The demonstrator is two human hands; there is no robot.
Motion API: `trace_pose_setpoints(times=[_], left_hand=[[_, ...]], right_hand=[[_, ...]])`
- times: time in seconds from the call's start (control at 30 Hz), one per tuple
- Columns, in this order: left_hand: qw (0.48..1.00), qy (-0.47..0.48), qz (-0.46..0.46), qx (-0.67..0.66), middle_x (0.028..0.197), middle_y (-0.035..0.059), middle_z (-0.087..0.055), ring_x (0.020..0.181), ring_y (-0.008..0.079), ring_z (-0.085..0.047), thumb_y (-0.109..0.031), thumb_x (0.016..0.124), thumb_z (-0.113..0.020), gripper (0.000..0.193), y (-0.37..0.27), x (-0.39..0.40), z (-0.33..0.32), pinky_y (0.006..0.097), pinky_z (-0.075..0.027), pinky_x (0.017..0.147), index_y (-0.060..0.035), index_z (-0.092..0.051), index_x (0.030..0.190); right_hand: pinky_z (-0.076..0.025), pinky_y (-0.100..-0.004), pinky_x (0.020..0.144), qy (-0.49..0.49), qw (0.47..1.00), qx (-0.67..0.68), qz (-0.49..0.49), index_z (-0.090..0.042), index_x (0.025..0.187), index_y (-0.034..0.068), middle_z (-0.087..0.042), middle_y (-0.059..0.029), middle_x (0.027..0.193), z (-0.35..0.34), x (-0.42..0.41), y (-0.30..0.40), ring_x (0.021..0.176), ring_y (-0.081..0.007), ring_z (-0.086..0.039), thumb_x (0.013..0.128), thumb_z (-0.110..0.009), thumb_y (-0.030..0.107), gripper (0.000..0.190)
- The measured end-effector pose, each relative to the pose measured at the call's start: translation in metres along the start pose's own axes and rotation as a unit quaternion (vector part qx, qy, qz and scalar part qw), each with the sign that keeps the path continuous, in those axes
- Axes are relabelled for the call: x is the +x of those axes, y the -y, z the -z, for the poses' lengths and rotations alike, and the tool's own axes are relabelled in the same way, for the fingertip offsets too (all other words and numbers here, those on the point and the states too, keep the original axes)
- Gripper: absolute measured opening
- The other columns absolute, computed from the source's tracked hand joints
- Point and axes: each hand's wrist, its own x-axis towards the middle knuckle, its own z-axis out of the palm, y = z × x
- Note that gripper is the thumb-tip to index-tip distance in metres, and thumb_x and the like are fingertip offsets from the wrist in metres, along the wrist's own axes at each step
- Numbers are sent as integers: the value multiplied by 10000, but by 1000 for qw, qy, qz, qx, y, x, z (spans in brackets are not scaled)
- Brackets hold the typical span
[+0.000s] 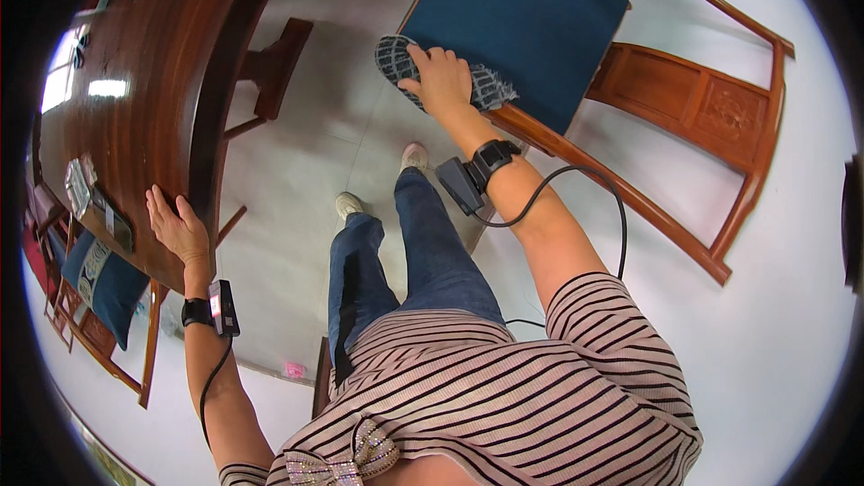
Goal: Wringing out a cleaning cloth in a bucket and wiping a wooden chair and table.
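Observation:
My right hand (442,77) grips a dark, light-checked cloth (398,61) with a frayed end. The cloth lies over the front corner of a chair's blue seat (520,20), and part of it is hidden under my fingers. Flat on the glossy brown wooden table (148,81), close to its edge, rests my left hand (179,226). Its thumb is spread from the fingers and it holds nothing. Beside it on the tabletop lie a dark flat object (116,219) and a clear, shiny item (79,185), neither plain enough to name.
The chair's carved wooden back (709,101) and wooden rail (607,196) extend to the right. Below left stands another wooden chair (150,344) with a blue patterned cushion (101,280). Black cables (622,229) hang from both wrist devices. A pink item (294,370) lies on the floor.

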Motion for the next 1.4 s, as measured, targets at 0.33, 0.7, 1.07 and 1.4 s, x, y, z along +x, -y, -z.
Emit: trace_pose_setpoints(times=[0.33,0.7,1.07,1.4], left_hand=[[999,-16,-4,33,1244,150,-366,1133,307,-351,-344,847,-362,468,5,-1,-10,391,-287,927,-71,-349,1227],[997,-32,6,68,1240,153,-376,1140,291,-355,-392,853,-334,489,21,-1,-35,384,-285,936,-65,-372,1215],[997,-19,-10,78,1229,162,-385,1126,309,-366,-366,847,-335,484,16,0,-30,386,-293,933,-51,-374,1213],[998,3,32,52,1264,149,-343,1152,309,-329,-387,840,-335,504,8,-1,-19,422,-274,933,-73,-339,1235]], right_hand=[[-332,-347,760,-30,987,-130,-90,-455,1111,157,-511,-28,934,66,-149,-123,882,-216,-454,664,-602,382,521],[-317,-341,775,-89,930,-340,-107,-549,904,158,-509,-7,876,215,-288,-197,902,-188,-435,632,-641,259,304],[-395,-380,783,-274,860,-189,-387,-557,1037,178,-550,-88,1001,283,-305,-204,934,-282,-478,747,-523,404,369],[-374,-413,842,-132,784,-178,-580,-484,1130,115,-531,-151,1065,281,-269,-207,1013,-319,-483,738,-389,576,613]])
